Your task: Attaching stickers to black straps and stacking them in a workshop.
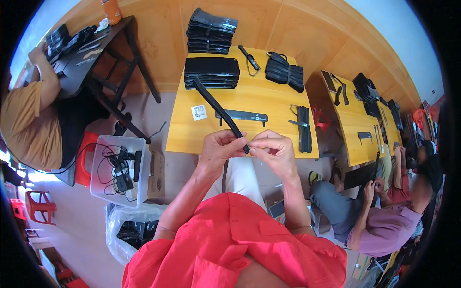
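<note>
A long, narrow black strip (214, 104) slants from the far left down to my hands. My left hand (222, 149) is closed around its near end, thumb on top. The fingertips of my right hand (274, 150) pinch at the tip of that same end. Beyond my hands lies a flat black bar with a printed mark (242, 115), on the yellow table (180, 137). Left of the bar is a small white printed card (199, 113). The strip's far end reaches a stack of flat black cases (212, 72).
More banded black bundles (210, 32), (284, 72) and a strapped bundle (303, 128) lie on the table. At left stands a clear bin of cables (98, 168) above a plastic bag (117, 230). A person in purple (384, 228) works at right, another in brown (29, 125) at left.
</note>
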Motion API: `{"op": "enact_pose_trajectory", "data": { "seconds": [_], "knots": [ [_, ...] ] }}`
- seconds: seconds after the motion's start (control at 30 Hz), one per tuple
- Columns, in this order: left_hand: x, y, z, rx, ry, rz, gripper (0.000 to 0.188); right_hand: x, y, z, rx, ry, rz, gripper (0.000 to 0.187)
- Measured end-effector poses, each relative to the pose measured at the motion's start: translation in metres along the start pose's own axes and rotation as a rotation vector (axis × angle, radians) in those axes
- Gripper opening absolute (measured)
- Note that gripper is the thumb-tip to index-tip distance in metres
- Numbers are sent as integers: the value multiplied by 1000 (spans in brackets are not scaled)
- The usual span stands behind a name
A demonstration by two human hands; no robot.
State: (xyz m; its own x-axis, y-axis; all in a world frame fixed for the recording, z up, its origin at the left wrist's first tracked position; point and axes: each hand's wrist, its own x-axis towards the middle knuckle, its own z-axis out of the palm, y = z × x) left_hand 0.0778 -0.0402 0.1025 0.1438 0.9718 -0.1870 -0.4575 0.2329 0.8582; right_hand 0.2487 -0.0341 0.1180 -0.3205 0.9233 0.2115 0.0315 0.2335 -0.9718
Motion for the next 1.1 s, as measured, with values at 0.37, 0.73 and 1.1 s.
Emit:
{"op": "enact_pose_trajectory", "data": {
  "seconds": [0.37,0.73,1.1],
  "knots": [
    [-1,-3,-2,15,35,4,21,-1,-8,3,-315,-16,-177,15],
    [1,-11,-7,13,1,-58,21,-4,1,-1,-237,-47,-118,16],
    [1,-15,-2,15,72,82,20,-8,-3,16,-476,47,-268,12]
  ]
}}
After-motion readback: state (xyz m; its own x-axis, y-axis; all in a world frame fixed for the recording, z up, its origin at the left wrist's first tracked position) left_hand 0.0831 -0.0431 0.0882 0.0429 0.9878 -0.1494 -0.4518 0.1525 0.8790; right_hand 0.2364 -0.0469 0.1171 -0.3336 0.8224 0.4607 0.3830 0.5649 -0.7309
